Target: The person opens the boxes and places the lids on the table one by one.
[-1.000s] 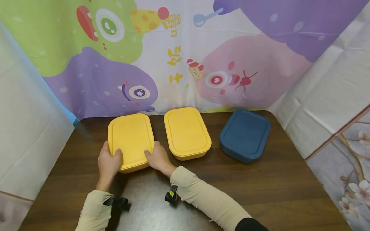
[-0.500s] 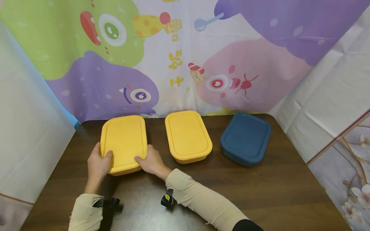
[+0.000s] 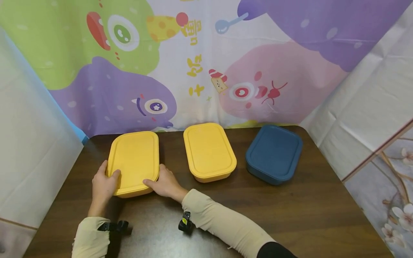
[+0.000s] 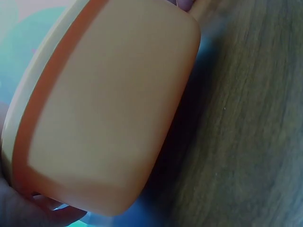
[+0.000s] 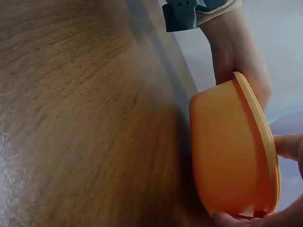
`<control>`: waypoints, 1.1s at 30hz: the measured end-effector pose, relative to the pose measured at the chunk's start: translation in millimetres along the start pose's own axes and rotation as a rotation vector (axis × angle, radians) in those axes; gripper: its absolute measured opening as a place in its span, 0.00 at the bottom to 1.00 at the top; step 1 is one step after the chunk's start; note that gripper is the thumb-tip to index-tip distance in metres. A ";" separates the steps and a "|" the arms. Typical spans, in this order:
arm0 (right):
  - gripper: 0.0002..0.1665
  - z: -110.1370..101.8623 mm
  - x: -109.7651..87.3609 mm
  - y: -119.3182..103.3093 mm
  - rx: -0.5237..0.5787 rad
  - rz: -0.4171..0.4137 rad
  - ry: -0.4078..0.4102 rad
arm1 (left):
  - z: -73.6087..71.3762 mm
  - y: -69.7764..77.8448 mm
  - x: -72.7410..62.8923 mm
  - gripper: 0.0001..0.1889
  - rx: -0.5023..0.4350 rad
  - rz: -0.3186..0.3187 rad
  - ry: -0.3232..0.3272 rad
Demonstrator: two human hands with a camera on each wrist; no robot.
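Note:
A yellow lidded lunch box point(image 3: 133, 159) is at the left of the table, gripped at its near corners by both hands. My left hand point(image 3: 104, 184) holds its left side, thumb on the lid. On its right side my right hand point(image 3: 166, 183) grips likewise, thumb over the lid edge. In the left wrist view the near wall of the lunch box point(image 4: 109, 104) fills the middle, with a dark shadow beneath. The right wrist view has fingers under the rim of the lunch box point(image 5: 232, 146). Whether its base touches the table I cannot tell.
A second yellow lunch box point(image 3: 209, 150) stands in the middle of the wooden table point(image 3: 258, 218). To its right is a dark blue lunch box point(image 3: 274, 152). A cartoon-print cloth point(image 3: 193, 111) hangs behind the table's back edge, with pale cloth at both sides.
Both hands have moved the left yellow lunch box further left and slightly nearer, widening the gap to the middle one. The middle and blue lunch boxes stay in place.

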State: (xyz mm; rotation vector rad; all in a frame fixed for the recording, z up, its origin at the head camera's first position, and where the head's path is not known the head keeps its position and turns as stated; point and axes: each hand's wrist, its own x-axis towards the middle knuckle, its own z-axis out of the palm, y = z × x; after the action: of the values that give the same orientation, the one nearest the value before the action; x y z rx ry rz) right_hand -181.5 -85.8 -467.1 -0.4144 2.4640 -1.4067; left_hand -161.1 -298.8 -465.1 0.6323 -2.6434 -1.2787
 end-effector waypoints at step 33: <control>0.39 10.1 -2.4 9.0 0.010 0.033 0.003 | 4.7 -8.9 2.1 0.32 0.001 -0.006 -0.053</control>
State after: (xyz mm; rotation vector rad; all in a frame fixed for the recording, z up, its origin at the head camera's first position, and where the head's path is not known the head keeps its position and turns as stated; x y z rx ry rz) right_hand -176.5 -88.5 -479.6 -0.3681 2.4539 -1.4070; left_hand -161.7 -301.3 -475.1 0.6155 -2.6863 -1.3131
